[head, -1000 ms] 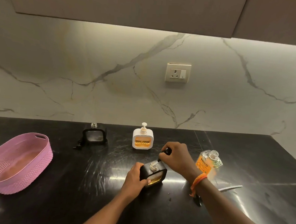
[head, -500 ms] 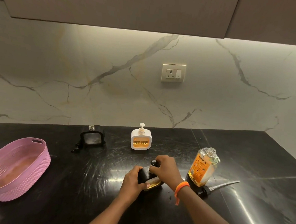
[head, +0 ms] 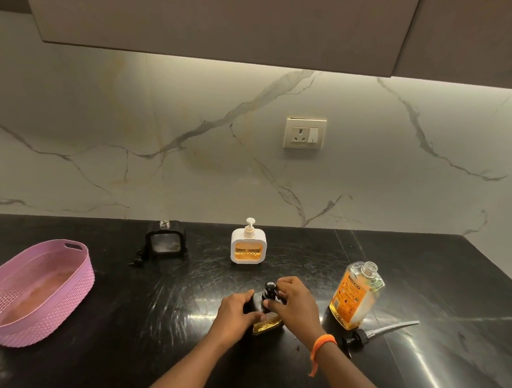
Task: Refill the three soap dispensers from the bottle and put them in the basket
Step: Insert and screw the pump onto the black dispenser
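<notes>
Now left hand (head: 236,312) grips black dispenser (head: 265,323); right hand (head: 294,305) pinches its pump (head: 271,288).

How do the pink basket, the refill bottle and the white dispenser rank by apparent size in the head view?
1. pink basket, clearly largest.
2. refill bottle.
3. white dispenser, though it stands farther back, so its real size against the bottle is unsure.

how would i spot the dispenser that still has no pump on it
Start at the wall socket and drop to the black counter. Left of the white dispenser stands the black dispenser. Its bare neck is open, and its window shows no orange soap.
</notes>
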Motion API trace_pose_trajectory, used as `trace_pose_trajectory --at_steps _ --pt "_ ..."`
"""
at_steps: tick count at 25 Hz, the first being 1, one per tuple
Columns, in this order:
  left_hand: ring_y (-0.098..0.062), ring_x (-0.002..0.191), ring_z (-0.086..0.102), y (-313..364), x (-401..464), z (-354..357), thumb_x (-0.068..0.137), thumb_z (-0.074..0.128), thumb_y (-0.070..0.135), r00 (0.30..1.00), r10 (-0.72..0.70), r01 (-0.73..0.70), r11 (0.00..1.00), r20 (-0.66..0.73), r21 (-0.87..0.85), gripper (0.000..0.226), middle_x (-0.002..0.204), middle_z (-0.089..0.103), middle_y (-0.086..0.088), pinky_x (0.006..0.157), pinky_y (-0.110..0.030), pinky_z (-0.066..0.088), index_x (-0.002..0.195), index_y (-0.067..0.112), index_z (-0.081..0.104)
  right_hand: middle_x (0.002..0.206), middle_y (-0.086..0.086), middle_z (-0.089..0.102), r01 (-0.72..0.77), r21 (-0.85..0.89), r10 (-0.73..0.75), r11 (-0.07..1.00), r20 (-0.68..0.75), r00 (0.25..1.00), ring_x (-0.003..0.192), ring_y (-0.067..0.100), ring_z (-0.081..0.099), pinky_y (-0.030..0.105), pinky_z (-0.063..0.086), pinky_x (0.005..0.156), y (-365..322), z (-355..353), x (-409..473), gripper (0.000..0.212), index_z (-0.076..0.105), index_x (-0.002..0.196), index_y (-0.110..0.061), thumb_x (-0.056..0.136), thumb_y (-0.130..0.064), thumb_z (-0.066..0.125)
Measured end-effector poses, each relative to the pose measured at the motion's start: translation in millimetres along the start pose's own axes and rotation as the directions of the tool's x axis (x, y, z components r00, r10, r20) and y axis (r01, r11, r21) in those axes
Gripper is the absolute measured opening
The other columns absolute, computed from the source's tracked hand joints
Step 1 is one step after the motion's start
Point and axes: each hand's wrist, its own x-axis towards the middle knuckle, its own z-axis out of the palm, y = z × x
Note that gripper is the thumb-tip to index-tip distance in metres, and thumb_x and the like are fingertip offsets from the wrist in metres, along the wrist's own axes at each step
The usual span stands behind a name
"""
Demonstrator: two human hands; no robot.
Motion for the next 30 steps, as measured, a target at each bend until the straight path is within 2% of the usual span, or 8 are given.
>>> trace_pose_trajectory --at_steps 3,5,8,14,18,23,27,30 --pt "-0.012 0.115 0.059 4.5 -1.6 -2.3 0.076 0.078 0.035 1.000 -0.014 0.014 1.000 0.010 0.024 0.062 0.122 0.065 0.000 0.101 -0.036 0.049 0.133 0.020 0.057 0.097 -0.014 0.052 -0.091 -0.016 0.090 0.996 -0.073 0.993 0.084 0.005 0.056 0.023 0.049 0.067 -5.0 5.1 0.2 0.033 0.058 0.090 -0.030 0.071 -0.049 0.077" --pt "-0.010 0.102 0.064 7.1 -2.8 -3.4 0.077 0.077 0.032 1.000 -0.007 0.006 1.000 0.028 0.021 0.040 0.106 0.069 0.003 0.094 -0.037 0.053 0.115 0.025 0.066 0.102 -0.014 0.051 -0.103 -0.043 0.099 0.994 -0.102 0.990 0.087 0.005 0.056 0.020 0.047 0.067 -5.6 8.3 0.4 0.042 0.057 0.099 -0.033 0.069 -0.054 0.076" --pt "-0.009 0.106 0.063 9.1 -3.2 -4.3 0.076 0.079 0.031 1.000 -0.013 0.012 1.000 0.016 0.020 0.050 0.111 0.068 0.004 0.096 -0.035 0.052 0.123 0.023 0.063 0.118 -0.015 0.044 -0.029 -0.003 0.029 1.000 -0.010 1.000 0.102 0.006 0.056 0.026 0.054 0.078 0.9 6.3 0.0 0.050 0.056 0.120 -0.038 0.074 -0.049 0.073" --pt "-0.003 0.092 0.062 11.3 -0.1 -4.5 0.080 0.076 0.023 1.000 0.009 -0.010 0.999 0.030 0.035 0.019 0.090 0.066 0.012 0.085 -0.027 0.053 0.095 0.025 0.065 0.098 -0.011 0.051 -0.110 -0.067 0.102 0.992 -0.112 0.989 0.083 0.005 0.055 0.017 0.041 0.062 -7.6 7.1 -0.9 0.036 0.055 0.089 -0.030 0.070 -0.053 0.077" --pt "-0.005 0.094 0.063 12.7 0.2 -4.5 0.079 0.077 0.022 0.999 0.013 -0.014 0.999 0.040 0.030 0.024 0.094 0.068 0.010 0.089 -0.030 0.053 0.101 0.028 0.067 0.114 -0.011 0.048 -0.001 -0.072 -0.001 0.997 -0.031 1.000 0.102 0.009 0.057 0.022 0.050 0.077 -1.2 4.4 -0.7 0.047 0.056 0.120 -0.033 0.078 -0.050 0.069" --pt "-0.003 0.087 0.062 14.3 -1.0 -5.2 0.080 0.076 0.021 0.999 0.028 -0.030 0.999 0.035 0.043 0.017 0.088 0.066 0.010 0.075 -0.020 0.049 0.094 0.025 0.066 0.096 -0.010 0.048 -0.093 -0.077 0.086 0.993 -0.099 0.991 0.081 0.006 0.055 0.020 0.046 0.064 -7.3 3.9 2.1 0.038 0.052 0.086 -0.029 0.072 -0.058 0.073" --pt "-0.007 0.090 0.063 15.7 -1.0 -5.3 0.078 0.078 0.023 0.999 0.005 -0.007 0.999 0.036 0.035 0.022 0.093 0.068 0.006 0.078 -0.024 0.050 0.097 0.022 0.068 0.111 -0.010 0.045 -0.063 -0.042 0.063 0.997 0.005 0.998 0.098 0.009 0.057 0.023 0.049 0.073 -1.6 3.7 4.2 0.047 0.058 0.111 -0.032 0.073 -0.055 0.072" --pt "-0.007 0.091 0.064 16.2 -0.6 -5.6 0.078 0.078 0.023 0.999 0.006 -0.007 0.999 0.042 0.036 0.023 0.094 0.069 0.007 0.080 -0.026 0.053 0.099 0.022 0.068 0.108 -0.010 0.046 -0.084 0.031 0.083 0.996 0.030 0.996 0.096 0.007 0.057 0.025 0.052 0.076 1.4 -2.4 5.6 0.035 0.067 0.103 -0.029 0.075 -0.047 0.075"
